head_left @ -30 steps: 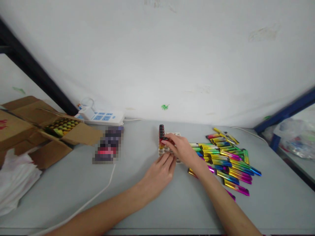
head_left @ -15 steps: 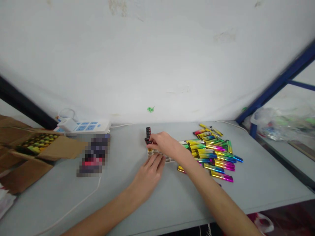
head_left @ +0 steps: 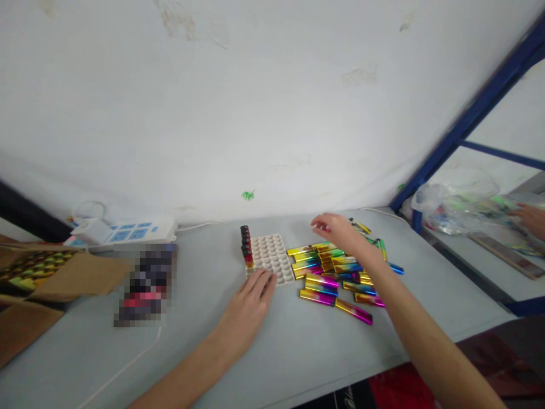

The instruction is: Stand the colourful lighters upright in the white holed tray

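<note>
A white tray [head_left: 272, 253] with rows of round holes lies flat on the table. Along its left edge stands a row of lighters [head_left: 246, 241] with black tops. My left hand [head_left: 249, 307] rests its outstretched fingers on the tray's near edge; the thumb is hidden. To the right lies a loose pile of shiny lighters [head_left: 321, 281] in yellow, blue, green and magenta. Over the far side of this pile is my right hand [head_left: 338, 230], its fingers bent and apart from the thumb. A small red bit shows below the fingertips, with no clear grip on it.
At the left are an open cardboard box [head_left: 80, 275] packed with lighters, a pixelated object [head_left: 147, 284] and a white power strip [head_left: 140, 230]. A white wall [head_left: 272, 113] closes the back. Beyond the blue frame [head_left: 447, 142], another person's hand [head_left: 532, 215] is near plastic bags [head_left: 460, 210].
My right hand has left the row of lighters in the tray and moved right to the pile. My left hand stays at the tray's near edge. The view has turned slightly right.
</note>
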`<state>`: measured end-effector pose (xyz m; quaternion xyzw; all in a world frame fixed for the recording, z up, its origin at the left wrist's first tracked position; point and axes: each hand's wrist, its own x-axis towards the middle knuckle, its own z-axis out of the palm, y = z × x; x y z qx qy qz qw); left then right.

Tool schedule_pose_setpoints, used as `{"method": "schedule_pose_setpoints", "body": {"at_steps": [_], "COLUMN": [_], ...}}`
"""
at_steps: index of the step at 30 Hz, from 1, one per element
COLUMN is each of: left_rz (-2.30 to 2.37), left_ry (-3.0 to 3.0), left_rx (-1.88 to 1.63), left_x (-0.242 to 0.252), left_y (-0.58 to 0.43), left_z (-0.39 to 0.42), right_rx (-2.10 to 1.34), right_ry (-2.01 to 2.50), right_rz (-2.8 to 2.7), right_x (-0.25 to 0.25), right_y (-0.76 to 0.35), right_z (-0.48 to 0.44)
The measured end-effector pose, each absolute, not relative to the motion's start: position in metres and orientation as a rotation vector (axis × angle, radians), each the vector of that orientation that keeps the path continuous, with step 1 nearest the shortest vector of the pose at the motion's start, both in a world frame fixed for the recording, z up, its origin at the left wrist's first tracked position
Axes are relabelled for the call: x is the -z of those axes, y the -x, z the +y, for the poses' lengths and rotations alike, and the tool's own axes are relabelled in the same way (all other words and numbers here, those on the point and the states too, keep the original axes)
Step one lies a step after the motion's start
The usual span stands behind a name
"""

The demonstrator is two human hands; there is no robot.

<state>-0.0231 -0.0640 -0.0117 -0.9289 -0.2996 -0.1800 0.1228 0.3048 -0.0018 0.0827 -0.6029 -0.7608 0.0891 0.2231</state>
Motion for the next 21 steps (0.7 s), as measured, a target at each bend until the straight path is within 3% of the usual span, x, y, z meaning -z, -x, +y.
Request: {"method": "schedule_pose_setpoints", "body": {"at_steps": [8,21], "left_rz": [-0.819,-0.888], "left_ry": [2.716,2.723], "left_rx": [0.505,0.425], "left_x": [0.000,-0.005], "left_y": [0.022,0.022], "left_z": [-0.062,-0.064], "right_rx": [-0.477,-0.311], "right_ry": [1.938,1.749], "right_rz": [-2.451,-2.231], "right_x": [-0.094,-0.088], "right_y": [-0.379,-0.336], "right_z": [0.041,0.048]}}
